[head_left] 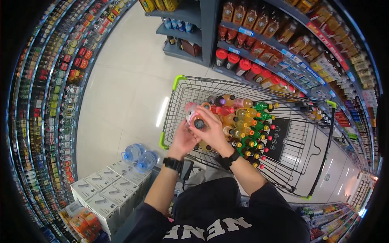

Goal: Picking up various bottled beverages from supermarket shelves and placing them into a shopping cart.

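Observation:
My left hand (184, 138) and my right hand (214, 126) meet over the near-left part of a wire shopping cart (182, 91). Between them is a drink bottle (191, 116) with a pink-and-white label and a dark cap pointing up towards me. Right fingers wrap its far side; the left hand cups it from the left and below, its grip partly hidden. Under and beside the hands, the cart basket holds many bottles, among them green bottles (257, 126), orange drink bottles (249, 113) and a red drink bottle (220, 110), mostly lying with caps to the right.
Stocked shelves (243, 33) stand beyond the cart, and another long shelf (56, 100) curves along the left. At lower left are white boxes (106, 188) and two large water jugs (147, 161). The cart's handle (323, 152) is at right. Pale floor tiles (121, 91) lie between.

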### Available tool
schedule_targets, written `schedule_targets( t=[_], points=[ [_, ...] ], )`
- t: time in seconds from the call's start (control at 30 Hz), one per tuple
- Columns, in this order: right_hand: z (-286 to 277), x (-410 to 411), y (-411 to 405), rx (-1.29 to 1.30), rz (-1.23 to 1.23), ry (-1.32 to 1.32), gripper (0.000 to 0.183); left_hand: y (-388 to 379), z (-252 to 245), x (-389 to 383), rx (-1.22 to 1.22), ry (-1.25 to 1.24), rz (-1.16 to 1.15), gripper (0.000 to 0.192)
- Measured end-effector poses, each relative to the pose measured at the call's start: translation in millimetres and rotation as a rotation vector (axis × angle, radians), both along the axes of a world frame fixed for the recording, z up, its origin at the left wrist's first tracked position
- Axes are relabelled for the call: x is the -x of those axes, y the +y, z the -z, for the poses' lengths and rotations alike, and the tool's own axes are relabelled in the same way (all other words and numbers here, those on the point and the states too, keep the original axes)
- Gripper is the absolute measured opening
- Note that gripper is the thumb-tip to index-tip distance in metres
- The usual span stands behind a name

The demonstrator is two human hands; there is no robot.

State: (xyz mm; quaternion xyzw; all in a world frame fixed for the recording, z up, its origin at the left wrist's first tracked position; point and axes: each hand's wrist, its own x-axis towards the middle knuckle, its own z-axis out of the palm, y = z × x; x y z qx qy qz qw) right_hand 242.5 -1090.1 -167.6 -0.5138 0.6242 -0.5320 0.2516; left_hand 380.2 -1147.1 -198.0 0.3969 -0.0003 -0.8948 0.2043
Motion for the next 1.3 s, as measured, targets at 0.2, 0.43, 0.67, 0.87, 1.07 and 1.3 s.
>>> schedule_targets(
  t=[0.2,0.43,0.67,0.87,1.07,1.3],
  points=[
    [94,52,-70,-0.061,0.041,-0.123,0.055,-95,86,64,-0.060,-0.222,0.003,0.037],
    [190,86,-107,-0.283,0.165,0.147,0.051,-151,195,106,0.005,-0.440,0.250,0.037],
    [252,89,-129,-0.511,0.106,0.620,0.022,-177,276,117,0.299,-0.734,0.746,0.035],
    [265,80,-144,-0.550,0.186,0.756,0.016,-169,291,117,0.295,-0.779,0.751,0.047],
    [256,74,-139,-0.590,0.218,0.715,0.019,-158,265,126,0.354,-0.754,0.725,0.054],
    [213,82,-119,-0.530,0.150,0.616,0.048,-161,244,120,0.378,-0.813,0.695,0.052]
  ],
)
